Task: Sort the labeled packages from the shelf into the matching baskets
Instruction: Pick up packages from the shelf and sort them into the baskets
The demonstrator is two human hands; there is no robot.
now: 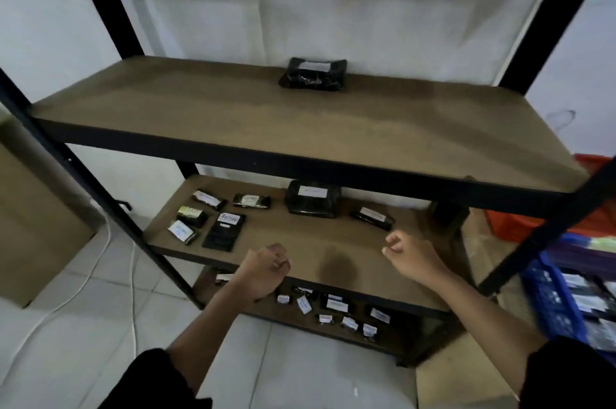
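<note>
Far left of frame: brown cardboard box (30, 228) on the tiled floor, white cable (110, 248) trailing beside it.

Centre: black-framed shelf (233, 115) with brown boards. Top board carries one black wrapped package (313, 74), white label up, near the back edge at mid-frame. Middle board, left part: cluster of small labeled packages (213, 218); a larger black package (313, 200) sits further right at the back, and a slim one (371, 218) to its right. Bottom board: more small labeled packets (333, 308).

Lower centre: left hand (263, 272), fingers curled in, nothing held. Right of it: right hand (411, 253), fingers likewise curled, holding nothing.

Right edge: blue basket (553, 302) holding packages; orange basket (510, 225) behind the shelf post.
</note>
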